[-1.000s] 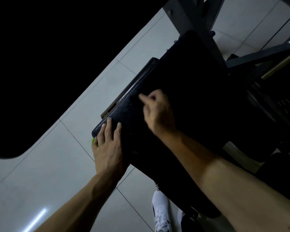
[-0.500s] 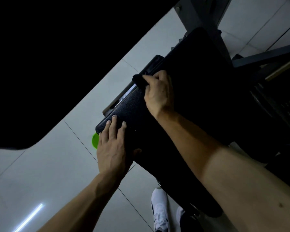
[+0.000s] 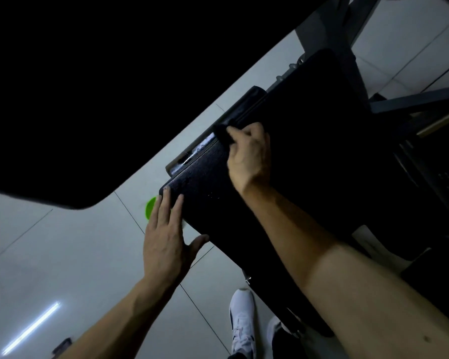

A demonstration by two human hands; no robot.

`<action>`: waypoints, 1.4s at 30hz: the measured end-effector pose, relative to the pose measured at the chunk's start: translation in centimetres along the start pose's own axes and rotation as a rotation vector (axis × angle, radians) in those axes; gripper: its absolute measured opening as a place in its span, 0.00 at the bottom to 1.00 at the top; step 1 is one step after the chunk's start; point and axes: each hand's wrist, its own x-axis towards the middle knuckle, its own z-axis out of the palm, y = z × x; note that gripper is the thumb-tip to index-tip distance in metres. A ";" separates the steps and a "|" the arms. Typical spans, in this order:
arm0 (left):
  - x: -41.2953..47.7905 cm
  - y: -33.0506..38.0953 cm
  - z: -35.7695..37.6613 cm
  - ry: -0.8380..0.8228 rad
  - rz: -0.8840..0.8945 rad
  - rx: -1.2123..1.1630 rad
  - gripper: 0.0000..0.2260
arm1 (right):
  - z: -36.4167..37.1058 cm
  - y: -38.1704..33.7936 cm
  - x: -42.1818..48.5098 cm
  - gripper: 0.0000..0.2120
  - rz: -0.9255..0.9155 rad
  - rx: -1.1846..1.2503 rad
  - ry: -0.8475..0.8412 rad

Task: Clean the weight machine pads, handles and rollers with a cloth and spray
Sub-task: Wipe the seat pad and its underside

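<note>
Upper left: a large black shape fills the corner, too dark to make out. Below it, pale tiled floor [image 3: 62, 255] with a streak of reflected light.

Small bright green round object [image 3: 149, 208] on the floor, partly hidden by the left hand and just beside the pad's near corner.

Left hand [image 3: 166, 242]: released, fingers [image 3: 163, 206] straight and together, tips lying on the near left corner of the black pad [image 3: 309, 156]; thumb spread toward the pad's lower edge.

Pad runs diagonally, textured surface catching light near its left edge.

Dark cloth [image 3: 222, 133] sits at the pad's left edge, further up. Right hand [image 3: 249, 156] grasps it, fingers [image 3: 240, 130] curled round the bunched cloth, pressing it against the edge.

White shoe [image 3: 241, 322] on the floor under the pad.

Far right: grey machine frame [image 3: 410, 102], bars crossing behind the pad.
</note>
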 end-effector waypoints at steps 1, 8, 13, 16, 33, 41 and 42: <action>0.0 0.1 0.0 0.007 -0.011 -0.019 0.47 | 0.9 -0.9 -1.9 0.18 -0.058 0.001 -0.007; 0.3 1.5 0.4 0.002 -0.116 -0.125 0.51 | -0.3 2.3 -3.6 0.20 -0.451 -0.099 -0.099; 0.1 2.0 0.9 -0.019 -0.119 -0.085 0.57 | -1.0 3.6 -1.3 0.22 0.021 -0.013 0.076; 0.1 2.4 0.9 -0.022 -0.127 -0.084 0.58 | 0.8 1.7 -7.3 0.20 -0.156 -0.006 -0.032; 0.0 2.4 0.8 -0.052 -0.101 0.037 0.56 | -1.4 4.7 -13.5 0.20 -0.324 -0.107 -0.277; -0.7 5.1 1.8 -0.136 0.146 0.135 0.53 | -5.2 9.0 -5.3 0.23 0.096 -0.156 0.029; -0.7 5.1 1.9 -0.146 0.141 0.145 0.52 | -4.4 8.3 -6.2 0.23 0.106 -0.122 0.049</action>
